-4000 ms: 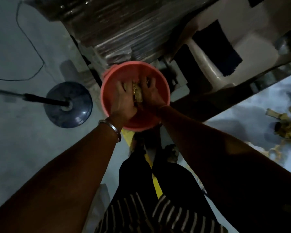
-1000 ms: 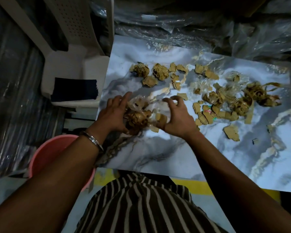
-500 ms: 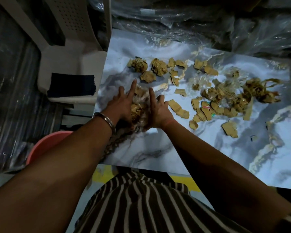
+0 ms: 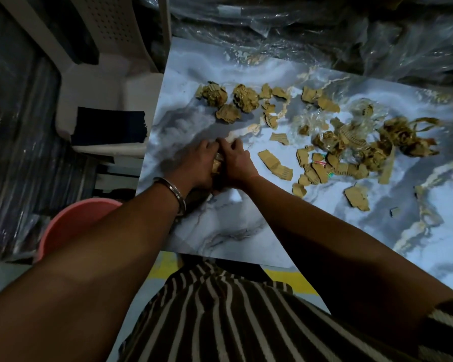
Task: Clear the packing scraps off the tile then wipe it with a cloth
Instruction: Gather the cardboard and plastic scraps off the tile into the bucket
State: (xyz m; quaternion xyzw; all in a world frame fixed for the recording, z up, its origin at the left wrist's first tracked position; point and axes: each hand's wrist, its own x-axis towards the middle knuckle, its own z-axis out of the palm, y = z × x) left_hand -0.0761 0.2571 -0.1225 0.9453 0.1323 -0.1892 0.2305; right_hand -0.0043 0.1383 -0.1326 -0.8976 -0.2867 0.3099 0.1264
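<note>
A grey-and-white marbled tile [image 4: 233, 226] lies in front of me, strewn with several torn brown cardboard scraps [image 4: 275, 164] and crumpled clear plastic [image 4: 351, 137]. My left hand [image 4: 194, 165] and my right hand [image 4: 237, 164] press together near the tile's left side, cupped around a wad of scraps [image 4: 217, 163] that shows only as a sliver between them. Two crumpled cardboard balls [image 4: 245, 97] sit further back. A dark blue cloth [image 4: 110, 126] lies on a white plastic chair seat left of the tile.
A pink bucket [image 4: 71, 223] stands on the floor at the lower left, partly behind my left forearm. The white chair [image 4: 102, 74] adjoins the tile's left edge. Plastic-wrapped stacks [image 4: 311, 30] rise behind the tile and at the far left.
Four seconds ago both hands were in the pink bucket. Since then they came to the tile, gathered a pile of scraps and have now closed tightly around it.
</note>
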